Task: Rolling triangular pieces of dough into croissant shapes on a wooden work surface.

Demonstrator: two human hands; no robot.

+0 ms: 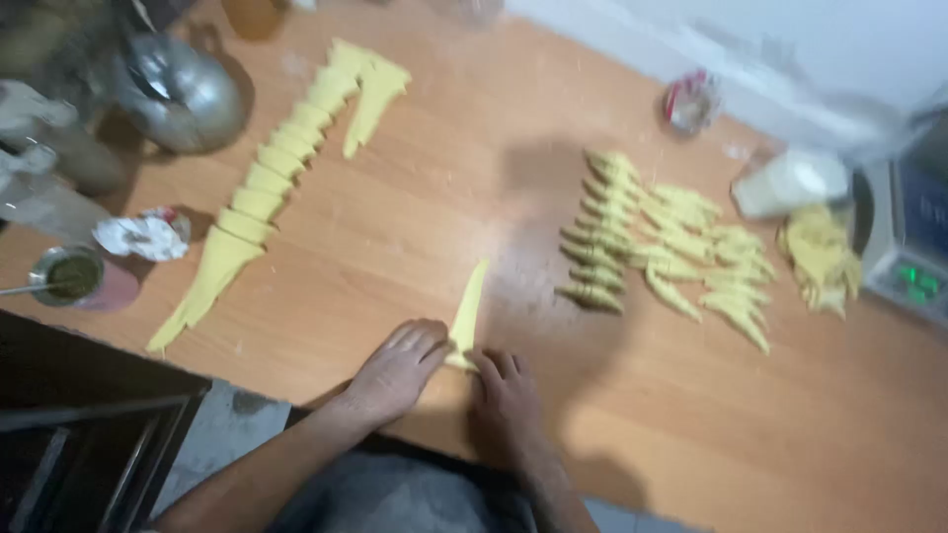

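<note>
A long yellow dough triangle [470, 301] lies on the wooden table [434, 197] near its front edge, its tip pointing away from me. My left hand [397, 370] and my right hand [505, 399] both press on its wide near end, fingers curled over the dough. To the right lies a cluster of several rolled dough pieces [657, 247]. At the left a row of overlapping cut dough triangles [267, 188] runs diagonally across the table.
A metal kettle [183, 94] stands at the back left, with a crumpled foil wrapper [143, 237] and a small cup [74, 276] in front of it. A scale [908, 247], dough scraps [820, 257] and a white container [790, 183] sit at the right.
</note>
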